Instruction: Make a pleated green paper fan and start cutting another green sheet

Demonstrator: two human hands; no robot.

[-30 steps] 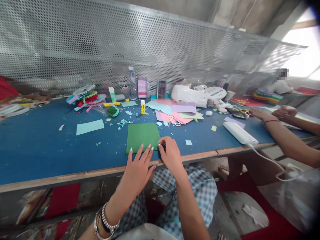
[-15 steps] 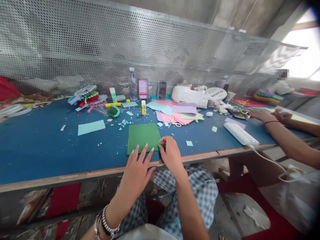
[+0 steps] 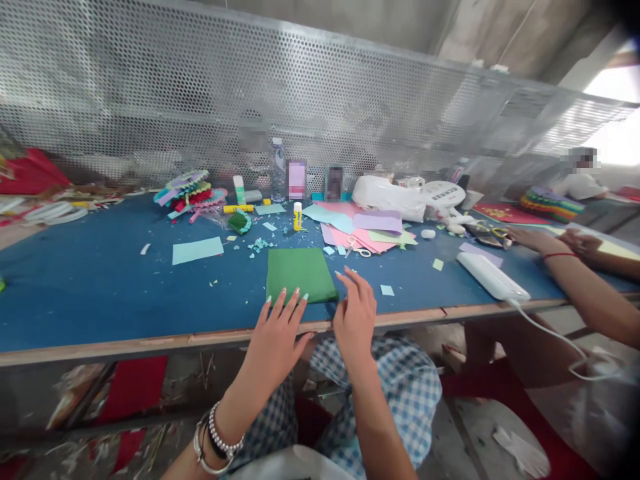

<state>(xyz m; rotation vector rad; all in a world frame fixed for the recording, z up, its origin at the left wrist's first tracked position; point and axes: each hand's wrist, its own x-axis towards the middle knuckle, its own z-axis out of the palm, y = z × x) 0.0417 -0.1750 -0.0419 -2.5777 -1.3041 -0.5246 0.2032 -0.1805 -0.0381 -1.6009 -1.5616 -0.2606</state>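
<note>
A folded sheet of green paper [image 3: 300, 270] lies flat near the front edge of the blue table. My left hand [image 3: 280, 327] rests on its near edge, fingers spread and fingertips on the paper. My right hand [image 3: 356, 310] is at the paper's right edge, with its fingers stretched forward and nothing held in them. Beyond the paper stand a yellow glue stick [image 3: 298, 217] and a pair of white-handled scissors [image 3: 357, 249] lying by pink sheets. Small light-blue paper bits [image 3: 261, 245] are scattered just behind the green paper.
A light-blue paper rectangle [image 3: 198, 251] lies to the left. Further back are a water bottle [image 3: 277, 170], a white plastic bag [image 3: 387, 197] and colourful paper pieces [image 3: 187, 193]. At right, a white power strip [image 3: 493, 277] with a cable lies near another person's arm [image 3: 580, 287].
My right hand has come off the paper's right edge, its curled fingers now straightened. My left hand stays on the near edge. The view has shifted slightly left.
</note>
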